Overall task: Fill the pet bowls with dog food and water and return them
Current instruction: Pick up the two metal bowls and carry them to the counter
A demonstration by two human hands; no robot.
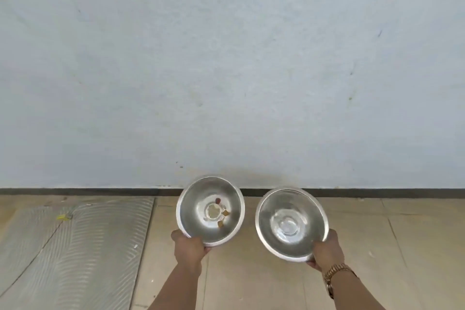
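Note:
Two steel pet bowls are side by side near the foot of the wall. The left bowl [196, 206] holds a few brown bits of dog food around its middle. The right bowl [292, 224] looks as if it holds a little clear water. My left hand [189, 249] grips the near rim of the left bowl. My right hand [327, 250], with a gold watch on the wrist, grips the near rim of the right bowl. I cannot tell whether the bowls rest on the floor or hang just above it.
A pale blue-grey wall [226, 70] fills the upper view, with a dark baseboard [75, 192] along its foot. The floor is beige tile [251, 284]. A grey ribbed mat [75, 246] lies at the left, with a small yellow scrap [63, 217] on it.

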